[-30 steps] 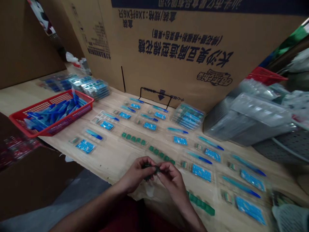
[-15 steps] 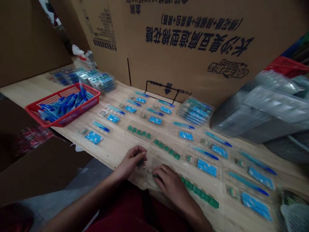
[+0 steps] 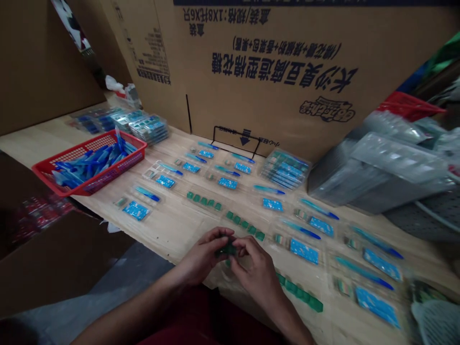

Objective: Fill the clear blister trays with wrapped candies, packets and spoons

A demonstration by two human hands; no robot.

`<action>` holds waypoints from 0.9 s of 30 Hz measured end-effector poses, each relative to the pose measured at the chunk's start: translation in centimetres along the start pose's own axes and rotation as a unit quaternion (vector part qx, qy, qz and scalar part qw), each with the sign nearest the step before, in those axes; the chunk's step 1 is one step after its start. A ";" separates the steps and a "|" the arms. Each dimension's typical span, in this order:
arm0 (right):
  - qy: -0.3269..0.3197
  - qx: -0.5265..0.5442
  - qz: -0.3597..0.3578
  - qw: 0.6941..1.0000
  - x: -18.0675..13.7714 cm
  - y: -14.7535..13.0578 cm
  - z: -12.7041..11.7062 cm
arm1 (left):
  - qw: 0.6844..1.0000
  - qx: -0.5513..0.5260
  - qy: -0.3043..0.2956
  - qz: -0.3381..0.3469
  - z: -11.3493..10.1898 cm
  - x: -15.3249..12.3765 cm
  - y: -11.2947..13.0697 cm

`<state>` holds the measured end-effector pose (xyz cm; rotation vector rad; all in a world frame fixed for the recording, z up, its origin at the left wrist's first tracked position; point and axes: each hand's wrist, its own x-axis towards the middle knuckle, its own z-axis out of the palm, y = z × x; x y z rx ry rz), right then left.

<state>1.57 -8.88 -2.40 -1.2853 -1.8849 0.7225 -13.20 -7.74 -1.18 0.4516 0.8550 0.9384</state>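
Note:
My left hand [image 3: 203,256] is closed around small dark green pieces [image 3: 227,246]; their exact shape is blurred. The fingertips of my right hand [image 3: 255,266] meet the left at these pieces, pinching at them. Both hands are just above a clear plastic tray near the table's front edge. Beside my right wrist, a row of green blocks [image 3: 300,291] lies in the slots of a clear tray, partly hidden by the hand. Beyond the hands, two more such rows sit in trays, one on the left [image 3: 203,201] and one nearer [image 3: 245,225].
Clear trays holding blue pens [image 3: 302,229] and blue patterned packets [image 3: 304,251] spread over the wooden table [image 3: 172,211]. A red basket [image 3: 89,187] of pens stands left. Filled packs [image 3: 285,167] are stacked behind, empty clear trays [image 3: 381,167] right. A large carton [image 3: 251,105] walls the back.
My right hand has lifted from the row of green blocks and moved to my left hand. The two were apart and now meet over the green pieces. The view has shifted slightly.

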 end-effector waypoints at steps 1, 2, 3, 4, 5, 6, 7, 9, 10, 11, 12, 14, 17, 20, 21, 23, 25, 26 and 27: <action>0.002 0.012 0.014 1.000 -0.1 0.1 -0.1 | 1.000 0.014 -0.001 0.003 -0.1 0.0 0.0; 0.000 0.023 0.025 0.999 -0.1 0.2 -0.2 | 1.000 0.030 0.001 0.009 -0.3 0.1 0.0; -0.005 0.031 0.031 0.999 -0.2 0.3 -0.3 | 0.999 0.043 0.006 0.016 -0.4 0.2 -0.1; -0.013 0.038 0.033 0.999 -0.3 0.3 -0.3 | 0.998 0.052 0.013 0.024 -0.5 0.2 -0.1; -0.020 0.043 0.029 0.998 -0.3 0.3 -0.3 | 0.998 0.054 0.018 0.030 -0.6 0.3 -0.1; -0.024 0.047 0.022 0.998 -0.4 0.2 -0.3 | 0.998 0.050 0.023 0.035 -0.6 0.3 -0.1; -0.026 0.051 0.013 0.998 -0.4 0.2 -0.3 | 0.998 0.045 0.027 0.036 -0.6 0.3 0.0; -0.025 0.053 -0.004 0.998 -0.3 0.3 -0.2 | 0.998 0.046 0.030 0.033 -0.6 0.3 0.3; -0.024 0.050 -0.007 0.998 -0.2 0.5 -0.2 | 0.998 0.053 0.032 0.033 -0.7 0.3 0.5; -0.025 0.041 -0.006 0.999 -0.1 0.7 -0.2 | 0.996 0.066 0.038 0.037 -0.9 0.3 0.8; -0.032 0.025 -0.003 0.999 -0.1 0.9 -0.2 | 0.994 0.079 0.052 0.048 -1.2 0.3 1.0; -0.059 -0.023 0.001 0.998 0.0 1.3 -0.1 | 0.988 0.098 0.097 0.073 -2.0 0.4 1.4; -0.116 -0.113 -0.029 0.986 0.1 1.3 0.5 | 0.981 0.087 0.151 0.087 -3.3 0.7 1.6; -0.149 -0.199 -0.070 0.966 0.1 0.7 1.7 | 0.984 0.053 0.150 0.081 -3.8 0.8 1.5; -0.157 -0.221 -0.077 0.959 0.1 0.5 2.1 | 0.986 0.038 0.141 0.075 -3.7 0.8 1.5; -0.168 -0.248 -0.079 0.951 0.2 0.2 2.4 | 0.993 -0.005 0.110 0.048 -3.4 0.6 1.6; -0.171 -0.249 -0.075 0.950 0.2 0.1 2.3 | 0.996 -0.043 0.078 0.018 -3.0 0.3 1.8; -0.170 -0.240 -0.071 0.953 0.3 0.1 2.0 | 0.996 -0.062 0.060 0.000 -2.8 0.1 2.0; -0.167 -0.225 -0.064 0.958 0.3 0.2 1.8 | 0.996 -0.081 0.040 -0.020 -2.6 0.0 2.1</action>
